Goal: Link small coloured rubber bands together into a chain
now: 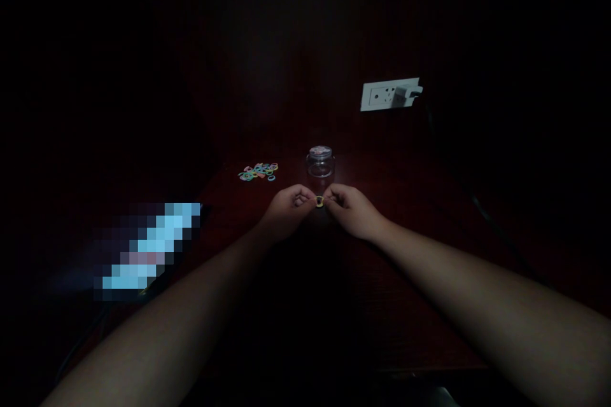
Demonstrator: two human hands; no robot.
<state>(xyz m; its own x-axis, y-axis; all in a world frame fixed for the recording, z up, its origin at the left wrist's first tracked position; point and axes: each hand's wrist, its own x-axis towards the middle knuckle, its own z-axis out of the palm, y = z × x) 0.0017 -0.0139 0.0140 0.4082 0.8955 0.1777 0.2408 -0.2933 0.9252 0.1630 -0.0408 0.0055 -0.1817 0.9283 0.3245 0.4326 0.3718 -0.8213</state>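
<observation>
The scene is very dark. My left hand [285, 208] and my right hand [351, 208] meet over a dark red table [405, 216]. Both pinch a small yellow-green ring [319, 201] between their fingertips. Just behind the hands stands a small clear jar [320, 162] with a patterned lid. A loose pile of several small coloured rings [258, 172] lies to the left of the jar.
A white wall socket [389, 95] with a plug and a dark cable running down to the right sits behind the table. A lit, blurred-out screen [150, 251] lies at the left. Everything else is in darkness.
</observation>
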